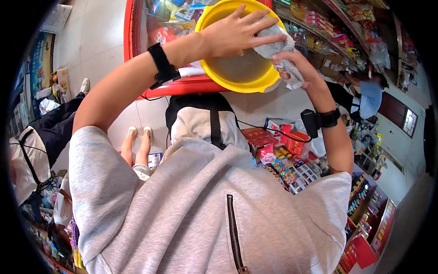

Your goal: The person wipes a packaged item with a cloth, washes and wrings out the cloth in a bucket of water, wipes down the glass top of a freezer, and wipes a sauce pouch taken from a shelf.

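Observation:
A yellow basin [214,73] with cloudy water in it stands at the top centre, on the edge of a red-framed glass counter [131,39]. Over the basin, my left hand [237,34] is spread with its fingers apart, the fingertips close to or touching a wet grey-white cloth [276,43]. My right hand [299,68] is closed around the lower part of this cloth at the basin's right rim. Part of the cloth hangs below the right fingers.
Packaged goods lie under the counter glass. Shelves with packets [315,23] rise at the upper right. Colourful boxes and packets [283,160] lie below the basin on the right. Other people are at the left and at the right [370,98].

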Demonstrator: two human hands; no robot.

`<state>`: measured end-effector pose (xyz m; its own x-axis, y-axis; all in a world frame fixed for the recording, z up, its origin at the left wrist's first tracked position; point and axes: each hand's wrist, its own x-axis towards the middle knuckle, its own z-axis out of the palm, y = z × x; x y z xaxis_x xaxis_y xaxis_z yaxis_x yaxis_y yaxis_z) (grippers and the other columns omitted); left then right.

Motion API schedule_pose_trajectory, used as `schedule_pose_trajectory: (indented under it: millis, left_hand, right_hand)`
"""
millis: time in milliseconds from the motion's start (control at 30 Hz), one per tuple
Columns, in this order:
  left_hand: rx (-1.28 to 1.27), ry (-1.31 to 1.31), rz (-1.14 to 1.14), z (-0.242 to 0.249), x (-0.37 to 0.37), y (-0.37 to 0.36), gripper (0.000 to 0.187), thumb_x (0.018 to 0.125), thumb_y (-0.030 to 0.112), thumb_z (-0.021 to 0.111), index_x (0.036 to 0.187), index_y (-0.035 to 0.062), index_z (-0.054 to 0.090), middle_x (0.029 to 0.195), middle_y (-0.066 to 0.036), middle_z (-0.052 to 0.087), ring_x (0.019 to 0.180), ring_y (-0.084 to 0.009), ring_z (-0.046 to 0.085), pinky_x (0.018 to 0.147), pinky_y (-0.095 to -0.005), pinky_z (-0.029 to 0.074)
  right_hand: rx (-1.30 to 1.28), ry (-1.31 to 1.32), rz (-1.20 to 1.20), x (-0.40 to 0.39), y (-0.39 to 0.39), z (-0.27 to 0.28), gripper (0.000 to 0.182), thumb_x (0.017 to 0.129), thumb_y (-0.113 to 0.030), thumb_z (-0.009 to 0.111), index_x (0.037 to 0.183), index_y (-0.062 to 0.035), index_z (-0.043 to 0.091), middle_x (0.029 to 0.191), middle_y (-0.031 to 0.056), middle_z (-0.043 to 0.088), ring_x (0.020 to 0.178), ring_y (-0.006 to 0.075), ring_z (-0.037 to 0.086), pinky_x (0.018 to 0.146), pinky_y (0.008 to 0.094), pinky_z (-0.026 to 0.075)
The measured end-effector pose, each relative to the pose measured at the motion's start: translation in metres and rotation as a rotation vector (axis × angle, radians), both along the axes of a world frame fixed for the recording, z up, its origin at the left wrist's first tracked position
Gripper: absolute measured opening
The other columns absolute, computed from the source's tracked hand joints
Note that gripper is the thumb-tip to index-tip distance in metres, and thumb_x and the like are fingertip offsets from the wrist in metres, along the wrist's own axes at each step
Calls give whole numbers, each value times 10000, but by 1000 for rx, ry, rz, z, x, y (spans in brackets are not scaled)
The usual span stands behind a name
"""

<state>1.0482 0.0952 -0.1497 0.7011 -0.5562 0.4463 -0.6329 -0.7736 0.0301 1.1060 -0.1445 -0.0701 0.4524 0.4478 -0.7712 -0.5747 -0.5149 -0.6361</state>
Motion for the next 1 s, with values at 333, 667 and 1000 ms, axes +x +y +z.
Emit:
schedule_pose_trajectory:
  millis: [333,667,1000]
  left_hand:
    - [-378,294,-158,3,10,-15,570,693,43,714,1253,97,623,1022,-199,682,906,-383,692,818,-446,561]
    - [-543,1277,34,0,28,-17,311,585,91,702,883,4,713,777,-188,696,682,-333,680,597,-368,529]
    - [-1206,1550,-174,-20,17,-11,255,616,108,690,863,44,677,680,-42,543,565,-158,482,483,-260,354]
  right_hand:
    - [-140,-254,334,-23,27,1,579,765,-163,773,1273,-27,530,963,113,677,719,233,679,662,363,549]
    - [-435,-1495,880,-6,23,-29,661,803,-106,702,1412,-92,445,981,184,679,787,376,691,683,429,566]
    - [-137,-1845,971,17,27,-32,635,800,-34,700,1403,-98,514,925,107,655,738,247,705,623,332,586]
